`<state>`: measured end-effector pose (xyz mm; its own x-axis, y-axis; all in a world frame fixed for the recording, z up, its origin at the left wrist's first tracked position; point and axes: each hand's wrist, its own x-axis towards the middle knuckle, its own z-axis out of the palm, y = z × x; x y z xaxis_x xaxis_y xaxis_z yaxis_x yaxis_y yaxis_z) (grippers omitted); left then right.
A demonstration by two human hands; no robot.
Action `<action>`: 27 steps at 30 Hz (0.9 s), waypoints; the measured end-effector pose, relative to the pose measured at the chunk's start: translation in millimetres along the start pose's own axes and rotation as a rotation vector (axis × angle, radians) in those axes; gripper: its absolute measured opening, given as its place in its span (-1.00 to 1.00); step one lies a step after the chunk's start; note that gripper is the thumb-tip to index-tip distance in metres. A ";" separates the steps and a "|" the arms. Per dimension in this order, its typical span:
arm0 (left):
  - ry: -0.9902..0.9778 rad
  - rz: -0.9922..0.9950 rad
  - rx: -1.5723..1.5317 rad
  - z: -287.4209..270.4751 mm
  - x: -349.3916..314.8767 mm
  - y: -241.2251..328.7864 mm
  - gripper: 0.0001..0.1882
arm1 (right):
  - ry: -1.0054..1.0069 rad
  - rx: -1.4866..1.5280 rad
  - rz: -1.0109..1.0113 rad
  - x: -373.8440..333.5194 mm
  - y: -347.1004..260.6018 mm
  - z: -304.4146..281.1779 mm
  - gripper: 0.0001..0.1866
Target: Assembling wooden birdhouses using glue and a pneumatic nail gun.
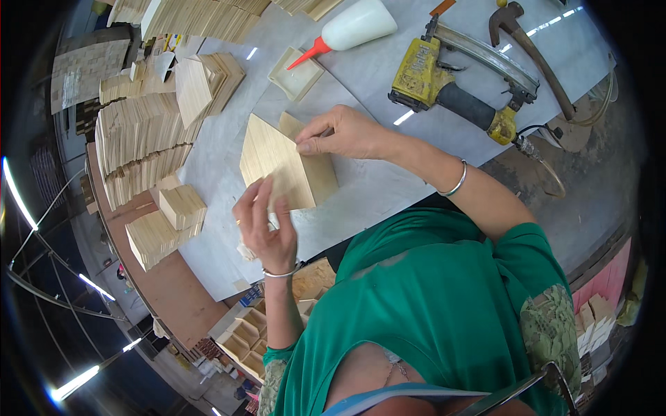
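Observation:
A pale wooden house-shaped box (274, 159) with a pointed end rests on the table in front of me. My right hand (340, 134) pinches its right upper edge between thumb and fingers. Slightly blurred, my left hand (267, 225) is at the lower left edge of the front panel. Its fingers are apart and bent, with the fingertips over the wood; whether they touch it I cannot tell. Beyond the box lies a small cream tray (291, 87), with the red nozzle of a white glue bottle (361, 25) reaching over it.
A yellow and black nail gun (433, 80) with a hose lies at right, near a hammer (527, 52). Stacks of pointed wooden panels (142, 132) stand at left, with smaller wooden stacks (163, 229) nearer. The white tabletop (368, 201) ends close to my body.

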<state>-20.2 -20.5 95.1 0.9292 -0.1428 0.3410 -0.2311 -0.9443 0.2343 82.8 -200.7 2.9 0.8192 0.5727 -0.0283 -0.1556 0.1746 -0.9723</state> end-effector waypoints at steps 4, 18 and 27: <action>-0.053 0.065 0.023 14.7 9.2 25.0 -0.65 | 0.011 0.005 -0.030 -1.0 4.2 1.2 -0.68; -0.016 0.118 0.101 25.0 9.7 24.0 -0.60 | -0.018 0.028 -0.044 1.0 7.3 0.0 -0.71; 0.030 0.080 0.081 30.3 10.3 28.5 -0.66 | 0.000 0.039 -0.041 1.1 6.6 2.1 -0.71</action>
<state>-8.5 -57.8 77.7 0.8992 -0.2111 0.3833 -0.2791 -0.9513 0.1308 81.5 -197.2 -3.0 0.8253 0.5646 0.0114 -0.1434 0.2290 -0.9628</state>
